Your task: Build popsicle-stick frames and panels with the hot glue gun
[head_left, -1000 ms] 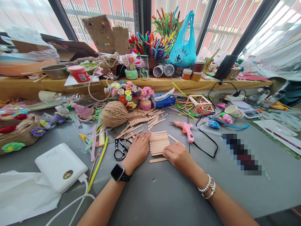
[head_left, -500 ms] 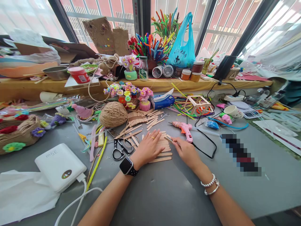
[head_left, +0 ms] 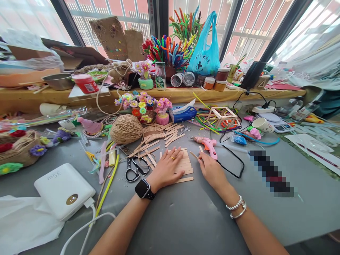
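Observation:
My left hand (head_left: 168,166) lies flat, fingers spread, over a row of wooden craft sticks (head_left: 186,163) set side by side on the grey table. Part of the row is hidden under it. One loose stick (head_left: 186,179) rests just below the row, close to the left thumb. To the right of the row, my right hand (head_left: 212,173) has its fingers closed on a craft stick (head_left: 193,154) that points up and left. A second stick end (head_left: 201,149) shows just past its fingertips. Beyond that hand lies a pink glue gun (head_left: 209,144).
Black-handled scissors (head_left: 132,169) and a twine ball (head_left: 126,129) lie left of the sticks. More loose sticks (head_left: 172,134) are scattered behind. A white power bank (head_left: 63,191) sits at left, a stick frame (head_left: 222,117) at back right. The glue gun's black cord (head_left: 242,166) loops at right.
My right hand has moved slightly right, off the edge of the row, and its stick now stands apart from it. My left hand stays on the row. The view has shifted a little.

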`<state>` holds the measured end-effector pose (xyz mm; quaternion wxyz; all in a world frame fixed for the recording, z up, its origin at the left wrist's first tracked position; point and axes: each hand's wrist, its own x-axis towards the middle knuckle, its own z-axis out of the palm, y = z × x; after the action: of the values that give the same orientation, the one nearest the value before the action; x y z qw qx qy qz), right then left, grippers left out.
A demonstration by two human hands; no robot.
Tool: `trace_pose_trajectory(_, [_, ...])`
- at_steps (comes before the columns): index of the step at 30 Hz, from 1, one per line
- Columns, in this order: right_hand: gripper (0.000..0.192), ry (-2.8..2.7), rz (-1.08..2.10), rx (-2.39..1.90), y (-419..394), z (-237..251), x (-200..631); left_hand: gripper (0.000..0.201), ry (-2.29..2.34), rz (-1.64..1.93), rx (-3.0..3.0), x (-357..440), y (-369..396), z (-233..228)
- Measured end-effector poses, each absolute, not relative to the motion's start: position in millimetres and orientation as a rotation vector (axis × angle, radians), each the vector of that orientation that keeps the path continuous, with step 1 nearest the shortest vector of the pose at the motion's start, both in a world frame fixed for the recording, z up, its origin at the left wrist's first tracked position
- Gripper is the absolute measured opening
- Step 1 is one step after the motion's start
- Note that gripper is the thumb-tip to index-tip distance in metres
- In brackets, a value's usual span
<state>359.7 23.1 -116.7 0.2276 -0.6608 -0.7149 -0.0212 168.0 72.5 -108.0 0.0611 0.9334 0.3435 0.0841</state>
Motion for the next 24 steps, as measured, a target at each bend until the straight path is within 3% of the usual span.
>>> trace_pose_trajectory(10, [0.015,-2.038,-0.406,-1.861,14.3,-104.3,356.5,0.064,1.069,0.281,2.82,169.0,74.3,-111.1])
trace_pose_trajectory(19, [0.017,-2.12,-0.336,-1.837,12.7,-107.5,350.2,0.065,1.14,0.264,2.821,169.4,74.9,-117.8])
trace_pose_trajectory(24, [0.016,-1.824,-0.357,-1.899,13.7,-98.5,368.8,0.064,1.152,0.21,2.816,170.2,74.4,-115.2])
